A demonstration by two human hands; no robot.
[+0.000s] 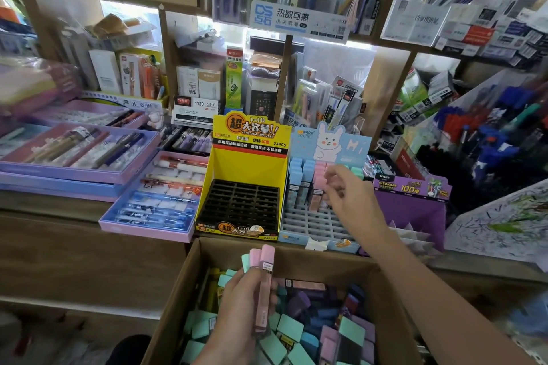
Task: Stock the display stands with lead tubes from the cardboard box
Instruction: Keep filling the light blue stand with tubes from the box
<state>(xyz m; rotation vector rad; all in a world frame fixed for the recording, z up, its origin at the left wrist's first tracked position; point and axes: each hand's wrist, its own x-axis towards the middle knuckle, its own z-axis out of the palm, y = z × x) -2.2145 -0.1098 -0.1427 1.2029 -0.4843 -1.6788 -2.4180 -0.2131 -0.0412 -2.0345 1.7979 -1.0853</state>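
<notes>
My left hand (237,314) grips a small bunch of lead tubes (262,281), pink ones and a mint one, upright above the cardboard box (175,290). The box holds several loose tubes in mint, pink, blue and purple. My right hand (353,201) reaches over the light blue bunny display stand (314,225) and pinches a pink tube (333,184) at the stand's back rows, where blue and pink tubes stand in slots. The stand's front slots are bare. To its left, the yellow display stand (246,163) has a black grid with nothing in it.
A purple display stand (412,207) sits right of the bunny stand. Pen trays (148,204) in purple and pink lie on the counter to the left. Shelves behind are packed with stationery. A wooden counter edge (89,246) runs left of the box.
</notes>
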